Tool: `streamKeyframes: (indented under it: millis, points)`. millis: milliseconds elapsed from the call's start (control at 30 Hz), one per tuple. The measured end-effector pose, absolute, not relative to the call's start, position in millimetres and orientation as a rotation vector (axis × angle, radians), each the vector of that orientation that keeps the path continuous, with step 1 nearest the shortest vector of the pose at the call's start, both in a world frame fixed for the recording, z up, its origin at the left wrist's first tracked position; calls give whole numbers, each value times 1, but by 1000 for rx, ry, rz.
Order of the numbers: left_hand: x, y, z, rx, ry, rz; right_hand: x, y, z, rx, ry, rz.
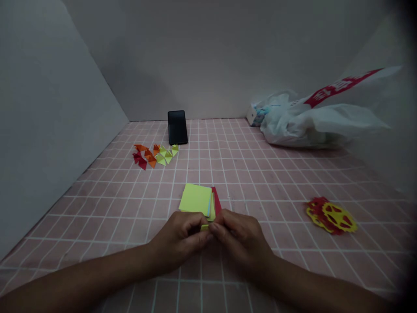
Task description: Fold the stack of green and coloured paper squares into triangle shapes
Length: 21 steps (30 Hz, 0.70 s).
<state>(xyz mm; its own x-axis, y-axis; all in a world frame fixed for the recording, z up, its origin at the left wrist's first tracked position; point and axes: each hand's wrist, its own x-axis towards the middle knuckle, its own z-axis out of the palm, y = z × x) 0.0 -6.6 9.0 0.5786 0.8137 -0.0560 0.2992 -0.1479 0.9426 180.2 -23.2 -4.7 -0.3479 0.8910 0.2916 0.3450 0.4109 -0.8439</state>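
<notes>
My left hand (185,234) and my right hand (240,234) meet at the front middle of the table. Between their pinched thumbs and fingers is a small folded piece of yellow paper (204,227), mostly hidden by the fingertips. Right behind the hands lies a stack of square paper sheets (196,199), yellow-green on top, with a red sheet (216,201) sticking out at its right side. Farther back on the left, several small folded paper pieces (150,157) in red, orange and pale yellow are grouped together.
A dark phone (177,127) leans near the back wall. Toward the back right, a white plastic bag (293,124) lies beside a small box (256,114). Red and yellow cut-out paper shapes (339,217) are piled at the right. White panels stand around the pink tiled-pattern tabletop (260,182).
</notes>
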Motion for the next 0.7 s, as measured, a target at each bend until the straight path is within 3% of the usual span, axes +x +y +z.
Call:
streamKeyframes:
  millis: [300, 533, 700]
  points:
    - [-1, -7, 10, 1762, 881, 618, 182, -20, -5, -1024, -1906, 921]
    - [-3, -6, 11, 1787, 978, 655, 182, -16, -3, -1100, -1714, 1190]
    - [-2, -5, 7, 1573, 917, 584, 182, -17, -3, -1108, -1757, 1126]
